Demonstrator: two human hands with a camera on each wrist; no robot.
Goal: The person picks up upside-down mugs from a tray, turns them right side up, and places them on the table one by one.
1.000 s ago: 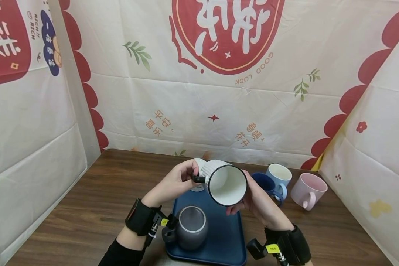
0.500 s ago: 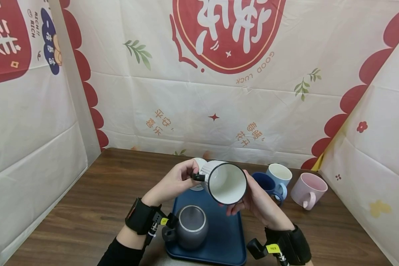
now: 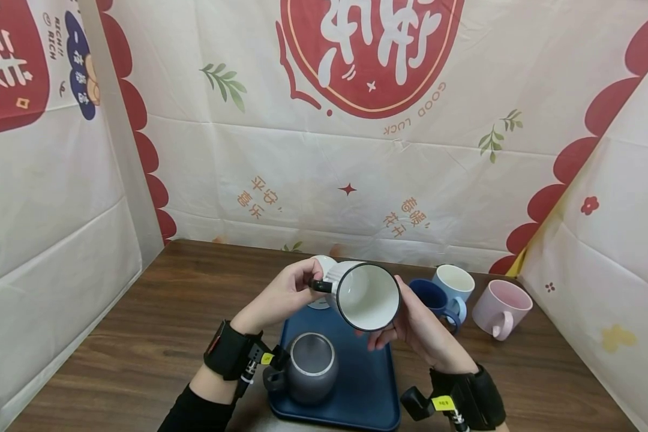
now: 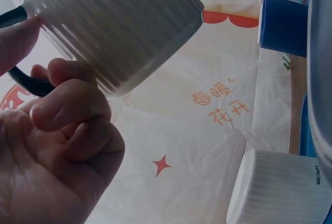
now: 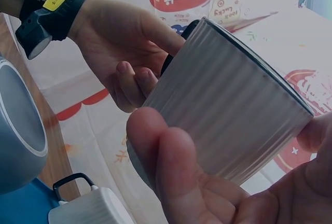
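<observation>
Hands meet around a white ribbed mug (image 3: 368, 295) held in the air above the far end of the blue tray (image 3: 367, 384), its black-rimmed mouth tipped toward the person. From the head view only that mouth and white inside show. The left wrist view gives the ribbed outer wall (image 4: 116, 24) and the black handle, with the left hand (image 3: 287, 294) curled about that handle, thumb against the wall near the rim. The right wrist view shows the right hand (image 3: 410, 321) cupping the mug from beneath and behind, fingers (image 5: 166, 156) lying along the ribs and thumb at the rim.

On the tray, nearer the person than the held mug, stands a grey mug (image 3: 309, 366), upright. A second white ribbed mug (image 4: 282, 187) sits at the tray's far edge; the head view hides most of it behind the left hand. Off the tray's right side stand a dark blue mug (image 3: 434, 300), a light blue mug (image 3: 453, 283) and a pink mug (image 3: 501, 309) on the wooden table (image 3: 140, 336).
</observation>
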